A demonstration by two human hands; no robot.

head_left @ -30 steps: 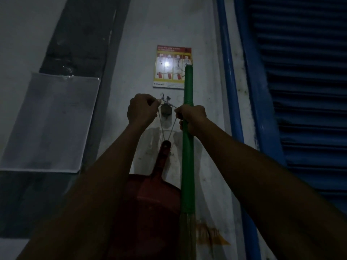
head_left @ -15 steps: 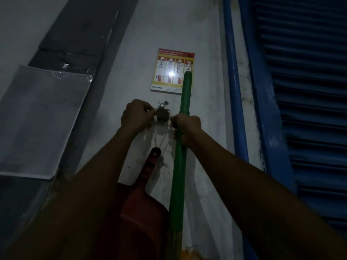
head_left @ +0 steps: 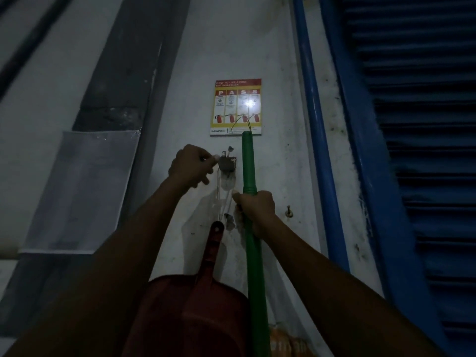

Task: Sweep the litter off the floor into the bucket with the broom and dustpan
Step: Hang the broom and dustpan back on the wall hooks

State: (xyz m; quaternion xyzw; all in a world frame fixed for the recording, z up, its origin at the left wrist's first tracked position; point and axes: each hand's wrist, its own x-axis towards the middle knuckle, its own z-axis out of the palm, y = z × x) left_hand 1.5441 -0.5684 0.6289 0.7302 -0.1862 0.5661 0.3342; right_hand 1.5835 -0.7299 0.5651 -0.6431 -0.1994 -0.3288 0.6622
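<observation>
Green broom handle stands upright vs. the white wall, right hand wrapped tight round it w/ fingers curled. Red dustpan hangs just left of it by a thin string. Left hand pinches that string at the dark wall hook. Fire-extinguisher poster above; blue shutter to the right.

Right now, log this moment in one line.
left hand: pinching string at wall hook | right hand: gripping green broom handle | red plastic dustpan: hanging
</observation>
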